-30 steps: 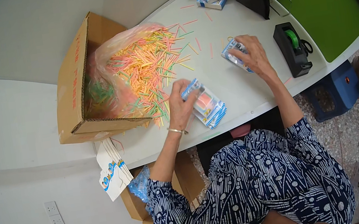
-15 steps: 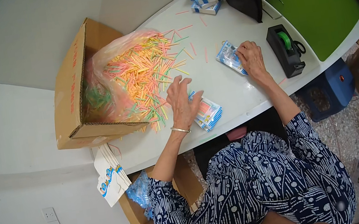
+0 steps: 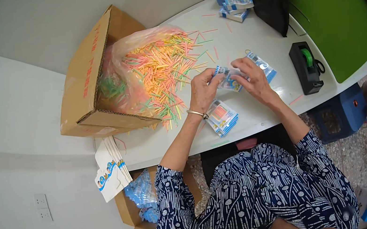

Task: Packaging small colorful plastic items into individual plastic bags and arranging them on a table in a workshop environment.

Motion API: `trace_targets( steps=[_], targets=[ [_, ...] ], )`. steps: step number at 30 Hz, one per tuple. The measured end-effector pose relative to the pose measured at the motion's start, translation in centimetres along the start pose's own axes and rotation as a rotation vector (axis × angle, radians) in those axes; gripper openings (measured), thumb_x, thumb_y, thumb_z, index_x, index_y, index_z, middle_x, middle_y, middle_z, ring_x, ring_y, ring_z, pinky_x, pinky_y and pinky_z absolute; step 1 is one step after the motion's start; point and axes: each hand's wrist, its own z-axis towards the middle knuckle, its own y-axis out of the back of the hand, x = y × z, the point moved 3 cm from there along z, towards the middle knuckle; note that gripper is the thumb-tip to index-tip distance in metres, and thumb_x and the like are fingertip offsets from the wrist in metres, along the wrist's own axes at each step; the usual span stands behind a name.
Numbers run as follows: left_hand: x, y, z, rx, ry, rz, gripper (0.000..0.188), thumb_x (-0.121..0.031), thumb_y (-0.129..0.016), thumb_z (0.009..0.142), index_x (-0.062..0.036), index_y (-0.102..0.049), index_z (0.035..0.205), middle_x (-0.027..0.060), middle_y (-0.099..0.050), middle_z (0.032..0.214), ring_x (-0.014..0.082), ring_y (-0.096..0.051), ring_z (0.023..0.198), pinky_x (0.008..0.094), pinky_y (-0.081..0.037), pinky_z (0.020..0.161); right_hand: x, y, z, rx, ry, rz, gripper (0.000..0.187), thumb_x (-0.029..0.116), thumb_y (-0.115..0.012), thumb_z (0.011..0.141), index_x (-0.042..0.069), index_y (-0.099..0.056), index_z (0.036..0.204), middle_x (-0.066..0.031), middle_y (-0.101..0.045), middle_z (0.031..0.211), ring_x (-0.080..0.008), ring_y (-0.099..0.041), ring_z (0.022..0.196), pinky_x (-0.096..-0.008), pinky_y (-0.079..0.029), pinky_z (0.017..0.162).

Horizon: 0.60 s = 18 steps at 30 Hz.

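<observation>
A small clear plastic bag with blue striped edges [image 3: 228,84] is held up over the white table between my two hands. Fingers and thumb of my left hand [image 3: 202,93], with a bracelet at its wrist, pinch the bag's left side. My right hand [image 3: 257,82] has bent fingers at its right side, gripping it. Below my left hand lie overlapping packets [image 3: 222,119] with pink sticks visible inside. Beyond my right hand rests another blue-striped bag [image 3: 262,65]. A heap of thin pink, yellow, orange and green sticks [image 3: 157,68] spreads to the left.
The heap spills from a plastic liner in a tipped cardboard box [image 3: 81,82]. Small blue-and-white boxes [image 3: 232,2] and a black bag [image 3: 270,4] stand at the back. A tape dispenser [image 3: 304,68] sits right. Flat white cartons [image 3: 112,172] overhang the left edge, above a box of blue plastic bags [image 3: 141,191].
My right hand has brought a bag leftward off the table, and my left hand has moved right to grip it too. The whole view has shifted slightly.
</observation>
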Motion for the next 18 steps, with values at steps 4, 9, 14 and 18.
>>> trace_targets(
  steps=[4, 9, 14, 18],
  targets=[
    [0.0, 0.5, -1.3, -0.173, -0.195, 0.248, 0.013, -0.012, -0.063, 0.079, -0.0016, -0.066, 0.087, 0.0103, -0.061, 0.067, 0.0194, -0.056, 0.060, 0.0320, -0.043, 0.057, -2.3, -1.6, 0.2, 0.322, -0.358, 0.337, 0.020, 0.015, -0.065, 0.080, -0.001, -0.064, 0.091, -0.0052, -0.059, 0.075, -0.0130, -0.052, 0.069, -0.0246, -0.041, 0.061],
    [0.3, 0.8, -1.4, -0.231, -0.267, 0.451, 0.013, -0.015, -0.062, 0.079, -0.0042, -0.066, 0.085, 0.0138, -0.059, 0.067, 0.0306, -0.056, 0.066, 0.0390, -0.042, 0.064, -3.4, -3.3, -0.6, 0.349, -0.475, 0.451, 0.022, 0.019, -0.064, 0.083, -0.002, -0.066, 0.086, -0.0049, -0.060, 0.068, -0.0093, -0.050, 0.062, -0.0244, -0.039, 0.058],
    [1.8, 1.3, -1.0, -0.205, -0.227, 0.486, 0.015, -0.017, -0.059, 0.081, -0.0044, -0.065, 0.085, 0.0146, -0.058, 0.066, 0.0313, -0.056, 0.067, 0.0398, -0.042, 0.066, -3.1, -4.0, -0.7, 0.413, -0.506, 0.391, 0.024, 0.021, -0.061, 0.086, -0.003, -0.064, 0.085, -0.0053, -0.059, 0.068, -0.0101, -0.050, 0.062, -0.0250, -0.039, 0.058],
    [2.4, 1.6, -0.3, -0.127, -0.158, 0.566, 0.015, -0.015, -0.059, 0.083, -0.0013, -0.064, 0.083, 0.0134, -0.058, 0.066, 0.0260, -0.054, 0.060, 0.0355, -0.042, 0.059, -3.2, -4.3, -0.8, 0.421, -0.427, 0.306, 0.026, 0.022, -0.058, 0.088, -0.003, -0.061, 0.081, -0.0074, -0.054, 0.063, -0.0119, -0.047, 0.058, -0.0276, -0.038, 0.055]
  ],
)
